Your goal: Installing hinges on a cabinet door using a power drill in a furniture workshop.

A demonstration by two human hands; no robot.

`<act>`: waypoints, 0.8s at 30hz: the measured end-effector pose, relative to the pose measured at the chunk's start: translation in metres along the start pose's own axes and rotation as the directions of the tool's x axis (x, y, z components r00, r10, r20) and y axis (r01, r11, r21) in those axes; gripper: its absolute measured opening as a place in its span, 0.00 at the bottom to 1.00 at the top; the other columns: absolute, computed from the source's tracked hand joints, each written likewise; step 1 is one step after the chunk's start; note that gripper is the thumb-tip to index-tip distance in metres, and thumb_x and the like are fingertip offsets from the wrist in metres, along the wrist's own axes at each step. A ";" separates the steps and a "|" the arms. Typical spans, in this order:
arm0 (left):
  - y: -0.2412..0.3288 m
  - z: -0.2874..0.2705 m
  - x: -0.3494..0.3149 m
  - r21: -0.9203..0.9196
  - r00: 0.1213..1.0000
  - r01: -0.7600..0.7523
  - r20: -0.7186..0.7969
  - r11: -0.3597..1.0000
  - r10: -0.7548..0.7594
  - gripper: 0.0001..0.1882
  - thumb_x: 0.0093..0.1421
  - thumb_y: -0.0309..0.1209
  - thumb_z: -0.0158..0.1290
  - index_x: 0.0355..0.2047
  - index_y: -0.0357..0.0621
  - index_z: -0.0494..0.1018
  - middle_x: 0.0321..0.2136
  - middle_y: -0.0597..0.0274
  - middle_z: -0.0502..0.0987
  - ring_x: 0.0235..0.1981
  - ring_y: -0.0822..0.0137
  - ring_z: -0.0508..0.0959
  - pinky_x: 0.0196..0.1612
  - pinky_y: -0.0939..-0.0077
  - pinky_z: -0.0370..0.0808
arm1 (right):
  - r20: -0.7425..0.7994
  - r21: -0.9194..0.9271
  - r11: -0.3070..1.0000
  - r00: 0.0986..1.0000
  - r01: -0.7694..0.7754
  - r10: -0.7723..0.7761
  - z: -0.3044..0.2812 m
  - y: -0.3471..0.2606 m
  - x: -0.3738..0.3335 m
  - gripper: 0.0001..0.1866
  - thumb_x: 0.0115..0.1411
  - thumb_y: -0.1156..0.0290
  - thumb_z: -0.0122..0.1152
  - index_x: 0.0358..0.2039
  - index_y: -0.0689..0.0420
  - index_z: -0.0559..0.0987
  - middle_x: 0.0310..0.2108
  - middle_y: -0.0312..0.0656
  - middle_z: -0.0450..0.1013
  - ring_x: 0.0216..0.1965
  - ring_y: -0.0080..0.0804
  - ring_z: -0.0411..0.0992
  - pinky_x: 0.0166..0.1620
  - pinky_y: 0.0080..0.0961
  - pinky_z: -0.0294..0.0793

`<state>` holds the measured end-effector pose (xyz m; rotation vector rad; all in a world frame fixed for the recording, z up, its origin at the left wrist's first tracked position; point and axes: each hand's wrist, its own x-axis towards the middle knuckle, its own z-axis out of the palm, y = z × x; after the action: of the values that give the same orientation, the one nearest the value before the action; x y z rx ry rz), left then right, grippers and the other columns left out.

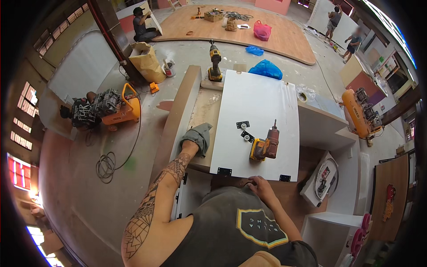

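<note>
My left hand (190,146) is in a grey rag (201,136) that covers its fingers, low on the bare wooden strip (205,109) left of a white panel. My right hand (262,187) is close to my shirt at the panel's front edge, fingers curled; what they hold, if anything, is hidden. On the white panel (235,102) a red and yellow impact driver (268,144) stands on its battery. Beside it lie two black caster plates (243,126). More black plates (224,171) sit at the panel's front edge.
A yellow and black drill (215,62) stands at the strip's far end, near a blue plastic bag (266,69). Orange air compressors (122,109) stand left and right, with a hose (106,167) coiled on the floor. Several people work farther off. A white box (320,180) sits lower right.
</note>
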<state>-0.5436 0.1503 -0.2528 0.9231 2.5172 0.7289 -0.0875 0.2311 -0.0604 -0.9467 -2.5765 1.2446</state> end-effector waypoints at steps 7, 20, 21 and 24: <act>-0.011 -0.017 -0.024 -0.061 0.998 -0.054 -0.029 0.997 0.053 0.25 0.75 0.42 0.48 0.63 0.38 0.74 0.62 0.48 0.77 0.64 0.53 0.75 0.66 0.65 0.69 | 0.094 0.338 0.930 0.988 -0.148 0.123 0.027 0.003 0.038 0.20 0.67 0.62 0.67 0.54 0.60 0.81 0.41 0.48 0.82 0.43 0.37 0.81 0.47 0.32 0.79; 0.069 -0.097 -0.118 0.069 0.953 0.246 0.165 0.967 -0.254 0.24 0.71 0.40 0.54 0.62 0.40 0.72 0.55 0.41 0.80 0.59 0.44 0.79 0.58 0.56 0.76 | 0.467 0.695 0.546 0.871 -0.468 0.152 0.087 -0.009 0.077 0.22 0.74 0.56 0.60 0.60 0.58 0.77 0.44 0.38 0.79 0.44 0.24 0.78 0.52 0.24 0.77; 0.069 -0.107 -0.121 0.068 0.949 0.240 0.193 0.968 -0.249 0.22 0.70 0.37 0.55 0.61 0.40 0.73 0.53 0.40 0.81 0.57 0.42 0.80 0.56 0.54 0.77 | 0.469 0.697 0.543 0.870 -0.468 0.148 0.088 -0.010 0.077 0.22 0.74 0.56 0.60 0.60 0.58 0.77 0.44 0.38 0.79 0.44 0.24 0.78 0.52 0.24 0.77; 0.077 -0.130 -0.143 -0.217 0.900 0.422 0.215 0.880 -0.379 0.12 0.69 0.30 0.54 0.48 0.36 0.74 0.47 0.39 0.81 0.50 0.42 0.81 0.49 0.52 0.79 | 0.481 0.672 0.560 0.861 -0.485 0.168 0.082 -0.014 0.072 0.23 0.75 0.55 0.59 0.60 0.59 0.77 0.45 0.40 0.79 0.44 0.24 0.78 0.52 0.24 0.77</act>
<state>-0.4665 0.0592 -0.0826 0.3346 2.2844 0.7807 -0.1816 0.2132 -0.1142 -1.0627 -1.6576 2.5637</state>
